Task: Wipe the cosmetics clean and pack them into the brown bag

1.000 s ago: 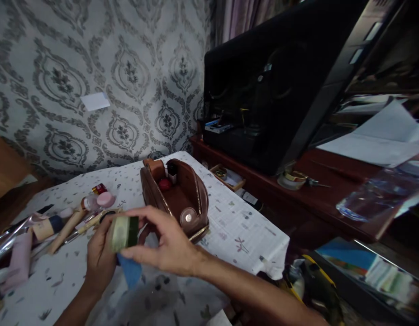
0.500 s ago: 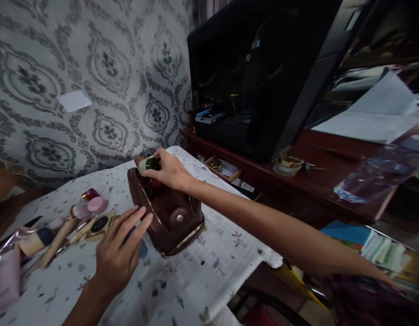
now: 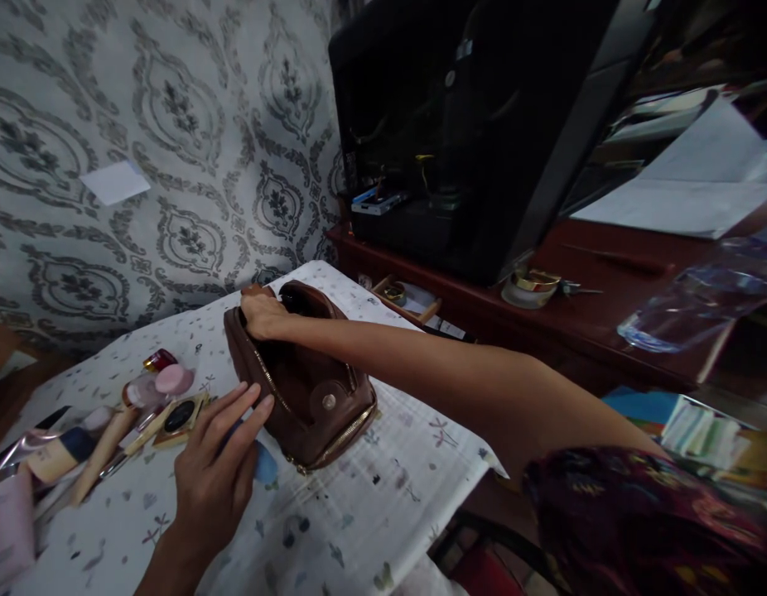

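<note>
A brown zippered cosmetic bag [image 3: 327, 434] lies unzipped on the patterned white tablecloth [image 3: 383, 505]. Inside its far end is my right hand [image 3: 262, 316]; the fingers and anything they hold are hidden by the bag. My left hand [image 3: 214, 468] has its fingers stretched out, the fingertips at the near left side of the bag. Under and beside these fingers a blue object [image 3: 265, 463] shows in part. To the left lie a compact [image 3: 180, 415], a pink round item [image 3: 173, 379] and a small dark red item with a gold end [image 3: 160, 359].
More cosmetics are heaped at the far left, among them a pink tube [image 3: 12, 526] and a bottle with a dark cap [image 3: 59, 451]. Beyond the tablecloth, a large black screen [image 3: 433, 157] stands on a red-brown desk [image 3: 582, 331], with a plastic bottle [image 3: 687, 306] at right.
My right hand, which held a small dark-lidded jar above the bag's far end, has gone down into the bag, and the jar is out of sight. My left hand stays by the bag.
</note>
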A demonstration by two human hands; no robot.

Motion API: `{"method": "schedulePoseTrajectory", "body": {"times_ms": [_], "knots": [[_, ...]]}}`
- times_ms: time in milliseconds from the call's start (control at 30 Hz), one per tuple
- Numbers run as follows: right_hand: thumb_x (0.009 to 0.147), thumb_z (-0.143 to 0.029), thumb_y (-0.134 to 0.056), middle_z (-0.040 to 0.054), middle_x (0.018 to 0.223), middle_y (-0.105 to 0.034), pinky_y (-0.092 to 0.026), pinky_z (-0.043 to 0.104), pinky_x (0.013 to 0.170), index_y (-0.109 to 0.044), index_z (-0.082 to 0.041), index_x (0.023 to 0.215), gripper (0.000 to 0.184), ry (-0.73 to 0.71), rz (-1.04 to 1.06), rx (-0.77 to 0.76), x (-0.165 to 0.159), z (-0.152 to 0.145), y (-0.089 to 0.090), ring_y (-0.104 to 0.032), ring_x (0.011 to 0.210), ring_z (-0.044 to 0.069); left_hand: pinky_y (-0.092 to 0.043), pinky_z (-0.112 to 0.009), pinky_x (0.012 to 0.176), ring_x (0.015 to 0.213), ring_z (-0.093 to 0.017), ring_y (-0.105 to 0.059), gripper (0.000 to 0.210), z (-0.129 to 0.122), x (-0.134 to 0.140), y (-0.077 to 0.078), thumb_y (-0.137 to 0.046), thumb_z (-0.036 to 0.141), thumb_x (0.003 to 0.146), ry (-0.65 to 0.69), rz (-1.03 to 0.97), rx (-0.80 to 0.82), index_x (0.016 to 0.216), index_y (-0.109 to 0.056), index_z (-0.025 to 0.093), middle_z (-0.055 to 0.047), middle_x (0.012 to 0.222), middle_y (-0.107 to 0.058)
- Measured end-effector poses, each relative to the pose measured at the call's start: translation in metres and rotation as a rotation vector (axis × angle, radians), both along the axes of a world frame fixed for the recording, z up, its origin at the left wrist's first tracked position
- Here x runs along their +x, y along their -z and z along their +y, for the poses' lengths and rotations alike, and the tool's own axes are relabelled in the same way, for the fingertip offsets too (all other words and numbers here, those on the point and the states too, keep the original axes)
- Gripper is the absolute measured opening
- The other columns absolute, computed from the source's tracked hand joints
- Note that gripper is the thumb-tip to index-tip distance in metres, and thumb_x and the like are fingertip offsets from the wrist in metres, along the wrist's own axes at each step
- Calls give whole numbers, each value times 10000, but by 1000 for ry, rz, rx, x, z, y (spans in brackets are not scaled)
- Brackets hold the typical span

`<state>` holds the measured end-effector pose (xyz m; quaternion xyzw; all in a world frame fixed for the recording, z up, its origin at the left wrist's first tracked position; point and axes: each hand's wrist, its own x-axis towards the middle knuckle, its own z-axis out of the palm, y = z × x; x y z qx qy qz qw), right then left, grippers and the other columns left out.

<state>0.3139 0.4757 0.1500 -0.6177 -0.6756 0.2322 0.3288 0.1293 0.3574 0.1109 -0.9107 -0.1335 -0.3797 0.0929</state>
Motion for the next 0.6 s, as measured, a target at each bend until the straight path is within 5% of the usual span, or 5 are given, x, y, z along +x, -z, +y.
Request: {"method": "schedulePoseTrajectory", "body": {"times_ms": [200, 433, 600], "knots": [[901, -63, -532, 226, 1325, -622, -530, 395, 974, -508, -82, 1361, 461, 68, -241, -153, -5, -9, 0, -609, 1250, 292, -457, -406, 1038, 1266, -254, -550, 650, 1, 2, 4, -512, -13, 902, 28, -28, -24, 1484, -450, 270, -111, 1293, -622], [912, -152, -584, 195, 1352, -604, -554, 338, 934, -664, -145, 1196, 295, 8, -379, -175, -9, -14, 2, -636, 1213, 278, -442, -394, 1052, 1289, -246, -524, 660, 0, 3, 3, -502, -37, 898, 39, -24, -24, 1491, -439, 244, -121, 1299, -603], [930, -154, -550, 216, 1353, -586, -549, 362, 949, -559, -114, 1323, 395, 78, -427, -116, -10, -20, 7, -630, 1220, 274, -439, -396, 1056, 1290, -243, -520, 667, 1, 2, 4, -498, -35, 902, 44, -18, -25, 1500, -424, 251, -121, 1314, -593]]}}
